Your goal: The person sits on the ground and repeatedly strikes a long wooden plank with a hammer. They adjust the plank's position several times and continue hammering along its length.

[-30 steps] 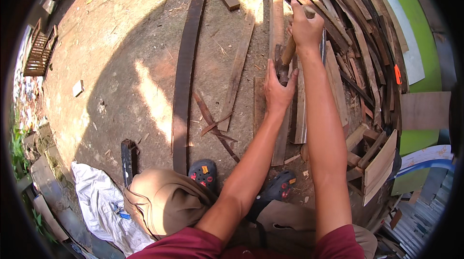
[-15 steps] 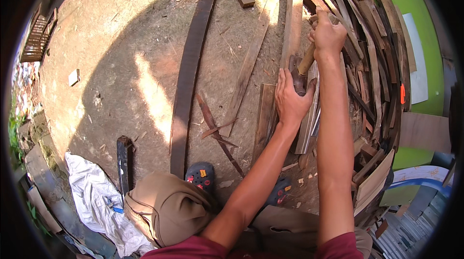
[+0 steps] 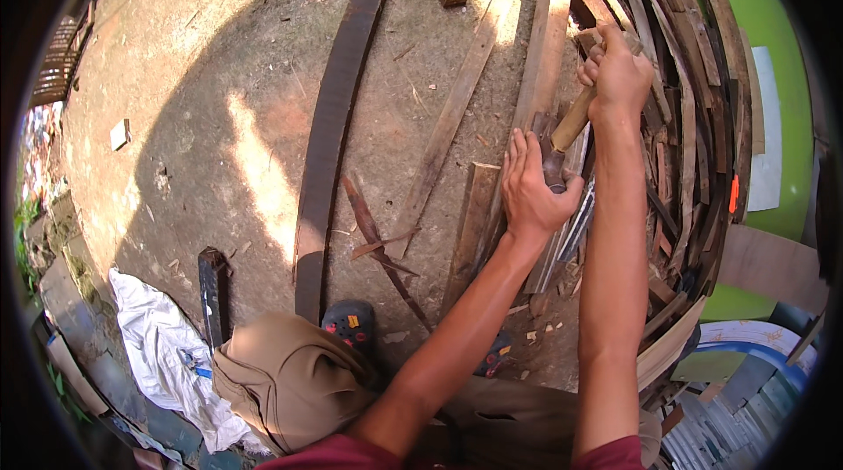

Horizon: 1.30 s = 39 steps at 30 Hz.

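A long wooden plank [image 3: 546, 35] runs away from me on the right. My left hand [image 3: 534, 198] grips its near part, fingers along the left edge and thumb out to the right. Just beside that thumb is the dark metal head of a hammer [image 3: 572, 122]. My right hand [image 3: 620, 75] is closed around the hammer's wooden handle, which tilts up and away to the right. The head touches or nearly touches the wood; the exact contact is hidden by my left hand. Shorter wood pieces [image 3: 471, 226] lie under and beside my left wrist.
A wood pile [image 3: 689, 119] fills the right side, before a green panel [image 3: 786, 57]. A dark beam [image 3: 338, 101], a thin board [image 3: 448, 132] and crossed splinters [image 3: 376, 237] lie on the ground. Near my knee are a white sack [image 3: 162, 356] and a black-painted block [image 3: 213, 290].
My right hand and the hammer handle have shifted slightly right. The hammer head has moved a little nearer to me. My left hand keeps its place on the wood as the view shifts.
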{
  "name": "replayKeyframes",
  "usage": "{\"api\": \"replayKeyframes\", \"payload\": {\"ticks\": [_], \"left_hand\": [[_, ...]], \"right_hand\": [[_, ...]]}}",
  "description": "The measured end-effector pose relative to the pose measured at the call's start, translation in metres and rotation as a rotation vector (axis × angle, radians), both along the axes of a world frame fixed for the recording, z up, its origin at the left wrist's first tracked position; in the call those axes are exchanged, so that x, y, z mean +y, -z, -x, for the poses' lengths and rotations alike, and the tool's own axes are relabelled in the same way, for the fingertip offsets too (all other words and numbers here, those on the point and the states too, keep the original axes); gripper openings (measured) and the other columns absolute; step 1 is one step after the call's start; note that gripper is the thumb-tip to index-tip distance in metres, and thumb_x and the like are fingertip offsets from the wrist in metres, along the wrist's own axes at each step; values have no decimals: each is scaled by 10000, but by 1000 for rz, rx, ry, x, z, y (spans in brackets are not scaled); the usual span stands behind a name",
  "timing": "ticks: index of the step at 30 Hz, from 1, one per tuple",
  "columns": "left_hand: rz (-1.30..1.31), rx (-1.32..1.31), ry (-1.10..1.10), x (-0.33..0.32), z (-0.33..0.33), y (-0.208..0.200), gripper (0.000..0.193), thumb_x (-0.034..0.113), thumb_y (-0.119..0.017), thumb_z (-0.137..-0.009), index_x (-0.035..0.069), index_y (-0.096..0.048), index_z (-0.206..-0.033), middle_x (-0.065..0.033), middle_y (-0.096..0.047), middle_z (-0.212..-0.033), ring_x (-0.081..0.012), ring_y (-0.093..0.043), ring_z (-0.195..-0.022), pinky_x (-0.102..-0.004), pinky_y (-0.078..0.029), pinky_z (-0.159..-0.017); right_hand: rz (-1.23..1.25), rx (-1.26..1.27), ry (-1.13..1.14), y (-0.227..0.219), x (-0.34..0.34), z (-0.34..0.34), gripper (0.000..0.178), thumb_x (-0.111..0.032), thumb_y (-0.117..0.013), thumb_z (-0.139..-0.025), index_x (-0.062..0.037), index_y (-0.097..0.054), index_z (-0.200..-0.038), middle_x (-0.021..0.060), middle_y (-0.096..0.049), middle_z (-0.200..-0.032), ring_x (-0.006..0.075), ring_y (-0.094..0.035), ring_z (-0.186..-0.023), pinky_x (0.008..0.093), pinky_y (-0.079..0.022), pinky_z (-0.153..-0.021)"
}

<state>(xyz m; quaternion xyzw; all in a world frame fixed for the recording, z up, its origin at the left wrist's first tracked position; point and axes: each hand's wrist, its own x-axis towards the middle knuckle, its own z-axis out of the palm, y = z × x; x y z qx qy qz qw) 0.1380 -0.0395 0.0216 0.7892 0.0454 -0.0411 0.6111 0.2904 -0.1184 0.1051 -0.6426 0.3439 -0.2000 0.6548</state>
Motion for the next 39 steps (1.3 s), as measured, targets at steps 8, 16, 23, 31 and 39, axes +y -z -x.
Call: {"api": "replayKeyframes", "payload": {"ticks": [8,16,23,31,39], "left_hand": [[32,-218,-2,7,9,23,817,195,-676,-674,-172,-461,-1372,-425,-415,-1452,-529,-461,-1345,-509,-362,-1161],[35,-224,14,10,9,25,816,181,-674,-694,-149,-449,-1406,-400,-414,-1472,-513,-469,-1347,-498,-385,-1146],[180,-92,-76,6,4,13,723,172,-671,-703,-165,-524,-1326,-415,-472,-1409,-518,-503,-1311,-499,-403,-1131],[131,-199,-89,6,3,22,747,238,-719,-723,-165,-526,-1323,-415,-490,-1392,-517,-538,-1274,-505,-423,-1110],[-422,168,296,39,43,16,968,368,-764,-848,-29,-239,-1557,-220,-177,-1664,-338,-164,-1551,-552,-174,-1234]], "right_hand": [[9,-226,-63,-16,24,42,263,-85,-667,-926,-88,-500,-722,-35,-428,-589,55,-342,-460,252,-260,-435],[33,-314,-83,-17,27,60,220,-88,-647,-941,-64,-539,-750,-38,-423,-605,54,-350,-494,252,-253,-454],[392,-63,-130,-5,32,15,314,-193,-667,-888,-69,-540,-629,20,-572,-616,80,-491,-515,295,-370,-483],[213,-89,-167,-5,28,19,277,-181,-682,-885,-29,-564,-685,40,-568,-599,123,-492,-469,302,-375,-458],[-135,-21,124,-14,-34,21,151,-141,-614,-937,-80,-498,-863,-36,-362,-608,86,-346,-462,289,-312,-434]]}}
